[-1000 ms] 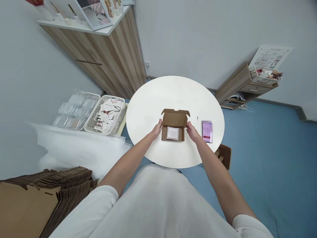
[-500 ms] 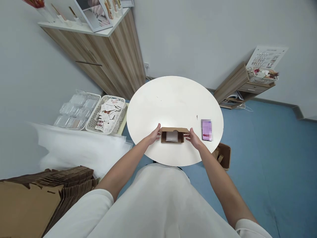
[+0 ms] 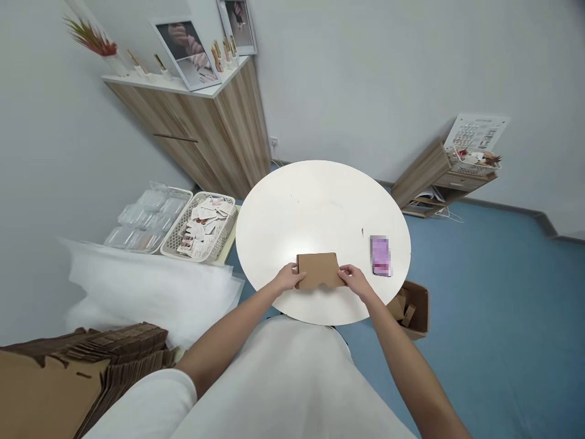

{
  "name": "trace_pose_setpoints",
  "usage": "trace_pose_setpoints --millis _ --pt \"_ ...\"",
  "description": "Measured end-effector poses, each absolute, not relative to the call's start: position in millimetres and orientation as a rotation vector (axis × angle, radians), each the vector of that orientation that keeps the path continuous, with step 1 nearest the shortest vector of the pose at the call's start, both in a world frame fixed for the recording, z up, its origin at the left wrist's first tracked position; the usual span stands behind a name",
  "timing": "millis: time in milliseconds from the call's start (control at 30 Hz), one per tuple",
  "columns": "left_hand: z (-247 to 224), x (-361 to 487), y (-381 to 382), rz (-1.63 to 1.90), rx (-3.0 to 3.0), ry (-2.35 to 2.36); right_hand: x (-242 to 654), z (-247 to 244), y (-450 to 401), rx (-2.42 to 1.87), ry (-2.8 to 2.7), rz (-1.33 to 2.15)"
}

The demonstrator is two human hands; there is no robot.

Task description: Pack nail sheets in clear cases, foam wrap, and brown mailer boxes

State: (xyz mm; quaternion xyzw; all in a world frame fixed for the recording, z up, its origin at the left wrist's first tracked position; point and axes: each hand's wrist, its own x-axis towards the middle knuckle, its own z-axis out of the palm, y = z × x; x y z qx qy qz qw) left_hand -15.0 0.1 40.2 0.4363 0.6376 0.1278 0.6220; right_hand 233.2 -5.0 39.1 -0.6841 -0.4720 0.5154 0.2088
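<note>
A small brown cardboard box (image 3: pixel 319 270) lies near the front edge of the round white table (image 3: pixel 320 189), its lid folded down over the top. My left hand (image 3: pixel 289 277) grips the box's left side, thumb on the lid. At the right side, my right hand (image 3: pixel 353 279) holds the lid's corner between thumb and fingers. The inside of the box is hidden by the lid.
A phone (image 3: pixel 380 255) with a blurred screen lies on the table at the right. Left of the table are a white basket of cards (image 3: pixel 201 227), clear plastic packs (image 3: pixel 148 216) and stacked flat cardboard (image 3: pixel 50 384). A carton (image 3: pixel 418 310) stands below right.
The box lid has swung down toward me and covers the white pouch that showed inside. Both hands have closed in on the box sides. The whole view has shifted slightly downward.
</note>
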Motion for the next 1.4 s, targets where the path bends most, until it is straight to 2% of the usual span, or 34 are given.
trace_pose_setpoints --millis 167,433,700,1033,1300,1400 --pt "16.9 -15.0 -14.9 0.205 1.247 1.685 226.9 19.4 -22.0 -2.203 -1.459 1.193" --pt "2.7 -16.7 -11.1 0.085 1.361 1.759 213.8 5.7 -27.2 -2.342 -1.505 1.175" --pt "6.7 -18.0 -21.0 0.255 1.620 1.767 216.2 3.8 -38.2 -2.066 -1.524 1.096" --pt "4.6 -22.4 -50.3 0.567 1.621 1.422 211.3 1.6 -70.3 -1.780 -1.666 1.160" --pt "26.9 -27.3 -24.7 0.569 1.650 1.467 220.7 25.6 -47.9 -1.735 -1.640 1.195" --pt "35.8 -26.6 -4.8 0.467 1.654 1.507 226.4 40.8 -27.0 -1.781 -1.632 1.275"
